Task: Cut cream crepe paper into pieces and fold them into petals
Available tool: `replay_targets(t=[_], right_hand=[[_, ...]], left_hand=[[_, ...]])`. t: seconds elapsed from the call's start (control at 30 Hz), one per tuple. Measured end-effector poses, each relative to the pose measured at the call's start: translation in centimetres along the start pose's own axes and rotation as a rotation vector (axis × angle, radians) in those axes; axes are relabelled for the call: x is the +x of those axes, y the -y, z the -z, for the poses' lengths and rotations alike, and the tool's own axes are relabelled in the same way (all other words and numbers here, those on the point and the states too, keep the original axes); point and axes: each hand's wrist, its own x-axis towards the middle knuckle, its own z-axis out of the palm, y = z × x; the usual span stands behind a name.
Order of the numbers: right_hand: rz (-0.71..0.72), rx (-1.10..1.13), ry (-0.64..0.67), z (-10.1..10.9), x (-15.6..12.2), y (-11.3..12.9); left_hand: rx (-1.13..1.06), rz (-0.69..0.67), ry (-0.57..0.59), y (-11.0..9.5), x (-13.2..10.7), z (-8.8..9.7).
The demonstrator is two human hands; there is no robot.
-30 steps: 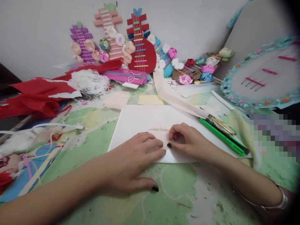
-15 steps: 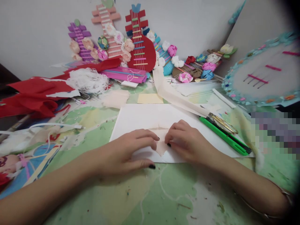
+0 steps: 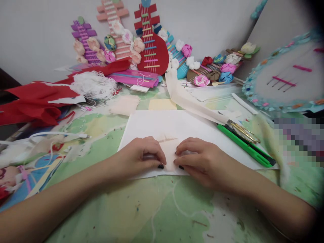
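Observation:
A small pale pink piece of paper (image 3: 170,153) lies on a white sheet (image 3: 162,126) near the table's front. My left hand (image 3: 140,157) has its fingers curled and pinches the piece's left edge with thumb and fingertips. My right hand (image 3: 199,158) mirrors it, fingers bent, pinching the right edge. The two thumbs, with dark nails, sit a few centimetres apart over the piece. Both forearms rest on the green patterned tabletop (image 3: 162,209).
A green utility knife (image 3: 244,146) and gold-handled scissors (image 3: 244,133) lie right of the sheet. Foam lute-shaped crafts (image 3: 152,44) with paper flowers lean on the back wall. Red cloth (image 3: 37,99) and white thread (image 3: 93,84) lie at left; a round blue craft (image 3: 286,81) stands right.
My left hand has gone from lying flat on the paper to curling and pinching its edge. Both hands have drawn closer together on the small pink piece.

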Motion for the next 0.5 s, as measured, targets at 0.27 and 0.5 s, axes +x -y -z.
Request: replay_targets(t=[0.27,0.5], right_hand=[[0.049,-0.108,0.138,0.8,-0.4,0.0],[0.060,-0.146,0.201,1.1,-0.6,0.2]], left_hand=[[0.056,-0.108,0.082,0.4,0.0,0.3],[0.066,-0.124,0.102,0.6,0.0,0.4]])
